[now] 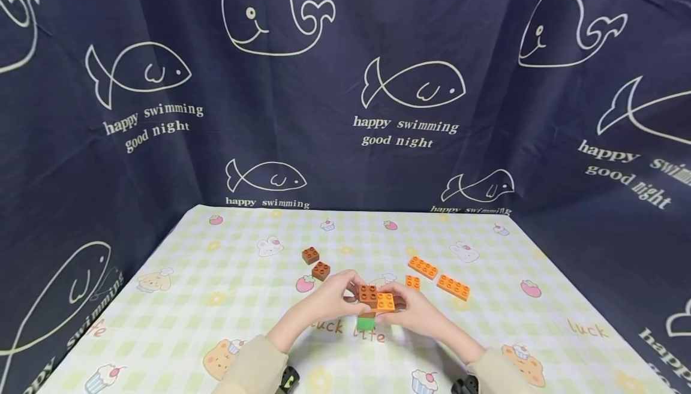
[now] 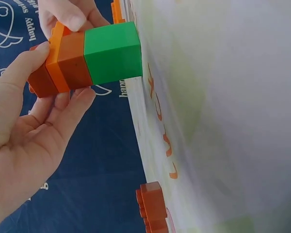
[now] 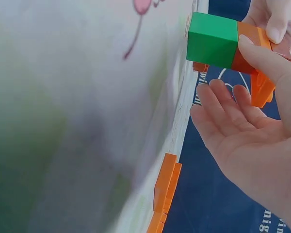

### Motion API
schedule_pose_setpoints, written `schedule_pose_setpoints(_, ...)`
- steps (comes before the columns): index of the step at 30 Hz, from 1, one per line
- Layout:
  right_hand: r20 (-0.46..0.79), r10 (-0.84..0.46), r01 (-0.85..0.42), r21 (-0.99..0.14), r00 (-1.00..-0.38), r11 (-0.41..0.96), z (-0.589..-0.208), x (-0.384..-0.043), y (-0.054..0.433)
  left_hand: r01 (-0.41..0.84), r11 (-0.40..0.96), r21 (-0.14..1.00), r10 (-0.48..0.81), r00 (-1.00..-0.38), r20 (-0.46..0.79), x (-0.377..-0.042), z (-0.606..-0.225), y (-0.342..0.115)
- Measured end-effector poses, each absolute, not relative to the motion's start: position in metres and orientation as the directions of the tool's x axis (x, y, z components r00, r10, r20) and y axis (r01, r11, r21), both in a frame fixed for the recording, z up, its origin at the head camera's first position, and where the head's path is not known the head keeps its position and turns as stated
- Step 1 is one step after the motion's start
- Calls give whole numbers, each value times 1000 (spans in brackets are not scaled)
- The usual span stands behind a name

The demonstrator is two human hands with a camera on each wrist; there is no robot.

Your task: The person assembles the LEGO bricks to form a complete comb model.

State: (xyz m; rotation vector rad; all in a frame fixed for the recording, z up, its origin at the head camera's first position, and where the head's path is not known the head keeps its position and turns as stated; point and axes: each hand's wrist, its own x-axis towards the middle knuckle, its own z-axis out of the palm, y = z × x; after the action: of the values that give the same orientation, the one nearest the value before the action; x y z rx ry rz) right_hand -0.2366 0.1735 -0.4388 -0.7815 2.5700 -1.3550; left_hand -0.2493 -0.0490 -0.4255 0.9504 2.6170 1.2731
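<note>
Above the table, both hands hold a small stack of toy building blocks. Its lowest piece is a green block (image 2: 113,52), with a brown block (image 2: 74,59) on it. Over that lies a thin orange block (image 1: 385,302) that juts out to the right, and another brown block (image 1: 368,292) tops its left part. My left hand (image 1: 336,298) grips the upper brown block and orange block from the left, thumb in front. From the right, my right hand (image 1: 412,310) steadies the stack, its thumb against the lower brown block; its other fingers are partly hidden in the head view.
Two loose brown blocks (image 1: 321,270) lie beyond the left hand. Past the right hand are a short orange block (image 1: 412,282) and two longer orange blocks, one nearer (image 1: 453,286) and one farther (image 1: 423,267). A checked cloth (image 1: 216,298) covers the table; dark curtains (image 1: 345,82) surround it.
</note>
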Motion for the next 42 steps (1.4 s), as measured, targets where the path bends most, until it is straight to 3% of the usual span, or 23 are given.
schedule_pose_setpoints(8,137,-563,-454,-756,-815,472,-436,-237,177,484,450,750,561,-807,184,-250,-426,-49)
schedule_pose_setpoints(12,118,-557,-451,-733,-822,510,-435,-237,175,483,451,751,558,-809,185,-249,-427,-49)
schedule_pose_setpoints(23,293,-370,-467,-652,-882,597,-435,-240,173,486,444,753,567,-803,184,-247,-428,-51)
schedule_pose_setpoints(34,271,-201,-334,-666,-942,667,-421,-252,182,486,465,740,571,-803,169,-247,-428,-52)
schedule_pose_setpoints(42,299,-161,-323,-643,-941,694,-418,-261,187,488,467,737,573,-802,168,-247,-428,-52)
